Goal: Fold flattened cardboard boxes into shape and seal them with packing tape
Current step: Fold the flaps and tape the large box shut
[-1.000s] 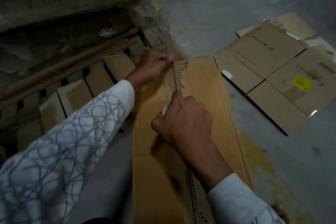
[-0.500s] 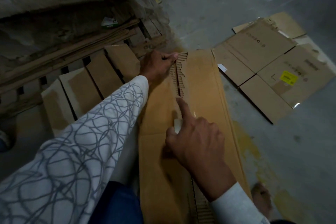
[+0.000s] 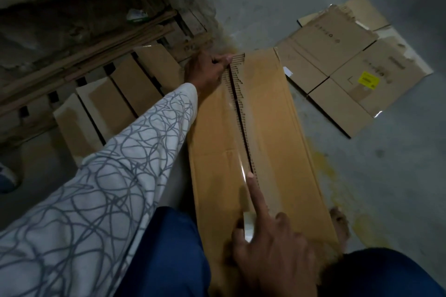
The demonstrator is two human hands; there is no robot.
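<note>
**Figure.** A long, brown corrugated cardboard box (image 3: 217,142) lay flat on the grey concrete floor (image 3: 376,190). Its two top flaps met at a ragged centre seam, where torn facing exposed the fluted ribs. A glossy strip of clear packing tape (image 3: 241,132) ran along that seam.

The left hand (image 3: 205,72) was at the box's far end, fingers curled together over the edge. Whether they pinched the tape's end or only the cardboard was unclear in the dim view. The right hand (image 3: 272,246), at the near end, gripped a small pale tape roll (image 3: 248,226) between thumb and curled fingers, with the index finger (image 3: 258,198) straight and pressed on the tape.

Toward the floor's right edge lay flattened boxes (image 3: 342,60), one bearing a yellow label (image 3: 368,79) with unreadable print. Left of the box stood a row of plain cardboard flaps (image 3: 130,89).
</note>
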